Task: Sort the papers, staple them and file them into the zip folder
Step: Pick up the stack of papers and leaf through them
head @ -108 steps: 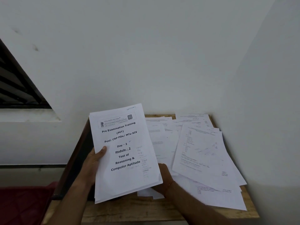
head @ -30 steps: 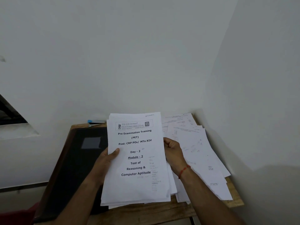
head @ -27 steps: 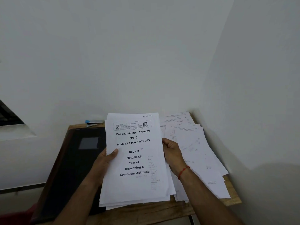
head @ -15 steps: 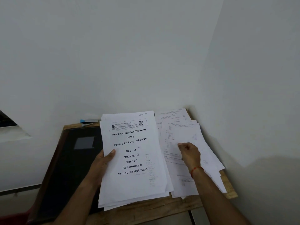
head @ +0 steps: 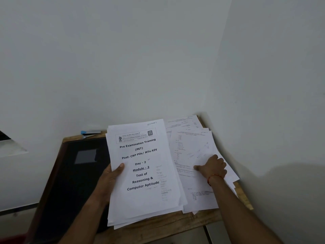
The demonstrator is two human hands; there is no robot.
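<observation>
My left hand (head: 109, 182) grips a thick stack of white papers (head: 146, 199) by its left edge, thumb on the cover page headed "Pre Examination Training". The stack hangs tilted over the middle of the wooden table (head: 167, 226). To its right, several loose printed sheets (head: 191, 143) lie fanned over the table. My right hand (head: 212, 168) lies on the top loose sheet, thumb flat on the page and fingers curled at its right edge. A black zip folder (head: 73, 182) lies flat on the table's left part, partly hidden under the stack.
A blue and silver stapler (head: 89, 133) sits at the table's back left edge against the white wall. The table stands in a corner, with walls close behind and to the right. A dark window opening shows at the far left.
My right hand let go of the stack's right edge and moved right onto the loose sheets. My left hand alone now holds the stack. The view shifted slightly.
</observation>
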